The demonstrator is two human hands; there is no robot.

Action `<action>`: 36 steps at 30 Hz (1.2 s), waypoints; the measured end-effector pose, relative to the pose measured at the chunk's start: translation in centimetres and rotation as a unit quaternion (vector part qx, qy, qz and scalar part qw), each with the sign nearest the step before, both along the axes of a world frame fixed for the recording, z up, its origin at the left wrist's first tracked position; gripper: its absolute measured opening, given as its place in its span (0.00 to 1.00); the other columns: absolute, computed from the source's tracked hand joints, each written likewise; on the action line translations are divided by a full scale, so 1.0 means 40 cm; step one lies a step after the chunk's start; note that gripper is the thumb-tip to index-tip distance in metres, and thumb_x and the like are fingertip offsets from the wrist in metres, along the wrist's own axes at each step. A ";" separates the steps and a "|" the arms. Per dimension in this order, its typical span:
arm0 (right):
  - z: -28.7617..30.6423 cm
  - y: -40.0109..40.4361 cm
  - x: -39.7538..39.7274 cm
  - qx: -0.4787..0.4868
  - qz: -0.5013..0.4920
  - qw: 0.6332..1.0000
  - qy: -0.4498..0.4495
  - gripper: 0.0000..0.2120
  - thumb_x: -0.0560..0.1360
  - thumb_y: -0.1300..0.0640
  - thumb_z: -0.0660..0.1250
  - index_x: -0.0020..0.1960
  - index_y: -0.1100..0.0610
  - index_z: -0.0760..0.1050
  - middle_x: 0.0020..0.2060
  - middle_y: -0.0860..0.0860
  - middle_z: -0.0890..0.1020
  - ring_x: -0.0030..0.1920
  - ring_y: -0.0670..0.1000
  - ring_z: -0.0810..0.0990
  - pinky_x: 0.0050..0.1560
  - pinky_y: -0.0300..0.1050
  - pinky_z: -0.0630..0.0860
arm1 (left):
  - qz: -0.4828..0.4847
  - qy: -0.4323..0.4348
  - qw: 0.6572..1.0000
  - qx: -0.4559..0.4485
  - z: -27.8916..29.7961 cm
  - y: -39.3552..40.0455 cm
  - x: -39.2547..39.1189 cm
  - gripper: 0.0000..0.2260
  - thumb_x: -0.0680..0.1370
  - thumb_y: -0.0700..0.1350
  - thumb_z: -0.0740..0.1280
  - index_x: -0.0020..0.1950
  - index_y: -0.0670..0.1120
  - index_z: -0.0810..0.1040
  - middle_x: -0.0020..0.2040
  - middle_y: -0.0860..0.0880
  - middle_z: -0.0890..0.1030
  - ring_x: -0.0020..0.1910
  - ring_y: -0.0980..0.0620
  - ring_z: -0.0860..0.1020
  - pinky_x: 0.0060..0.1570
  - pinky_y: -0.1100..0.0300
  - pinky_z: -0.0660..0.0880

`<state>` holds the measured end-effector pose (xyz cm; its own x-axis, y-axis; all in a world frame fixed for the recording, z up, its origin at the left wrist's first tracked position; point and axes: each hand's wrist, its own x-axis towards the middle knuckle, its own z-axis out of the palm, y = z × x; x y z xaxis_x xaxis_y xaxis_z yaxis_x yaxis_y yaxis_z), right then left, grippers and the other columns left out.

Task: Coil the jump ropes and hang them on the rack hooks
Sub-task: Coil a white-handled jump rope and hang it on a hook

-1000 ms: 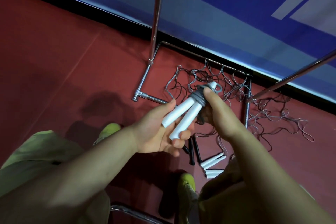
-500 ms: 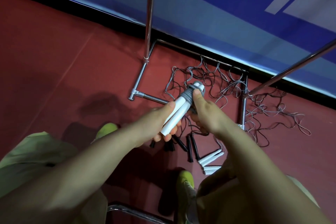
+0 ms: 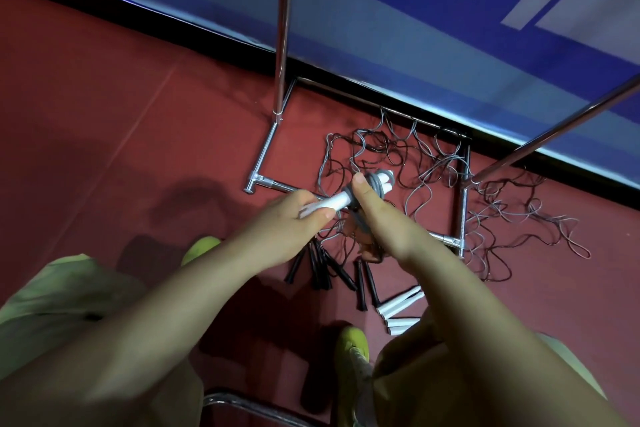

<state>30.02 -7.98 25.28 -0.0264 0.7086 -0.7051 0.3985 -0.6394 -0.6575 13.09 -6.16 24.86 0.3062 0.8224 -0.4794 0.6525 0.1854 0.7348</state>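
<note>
I hold a jump rope with two white handles (image 3: 337, 200) side by side, its grey cord wound in loops round their far end (image 3: 377, 184). My left hand (image 3: 287, 229) grips the near end of the handles. My right hand (image 3: 379, 218) pinches the wound cord, thumb on top. Below them on the red floor lies a tangle of grey and dark cords (image 3: 433, 163), several black handles (image 3: 325, 269) and more white handles (image 3: 401, 303). The metal rack (image 3: 282, 24) stands over the tangle; its hooks are out of view.
The rack's chrome base frame (image 3: 263, 156) lies on the floor, with a second slanting pole (image 3: 554, 133) at the right. A blue wall panel (image 3: 381, 28) runs behind. My yellow-green shoes (image 3: 351, 345) stand near the handles. A chrome tube (image 3: 249, 407) sits at the bottom edge.
The handles have tilted flatter and swung left in my left hand. My right hand has wound more cord round their far end. The view has shifted down a little.
</note>
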 end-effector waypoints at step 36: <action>-0.039 -0.005 -0.007 0.147 0.049 0.987 -0.029 0.24 0.82 0.41 0.45 0.32 0.51 0.60 0.18 0.41 0.63 0.21 0.42 0.60 0.30 0.42 0.56 | 0.022 -0.122 0.984 -0.130 0.009 -0.014 0.004 0.23 0.82 0.56 0.50 0.39 0.45 0.75 0.33 0.48 0.78 0.31 0.50 0.76 0.32 0.65 0.72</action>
<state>29.74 -8.18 23.73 -0.0707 0.8789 -0.4717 0.4919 -0.3807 -0.7830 13.25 -6.71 25.22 0.4060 0.6960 -0.5922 0.4498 0.4118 0.7925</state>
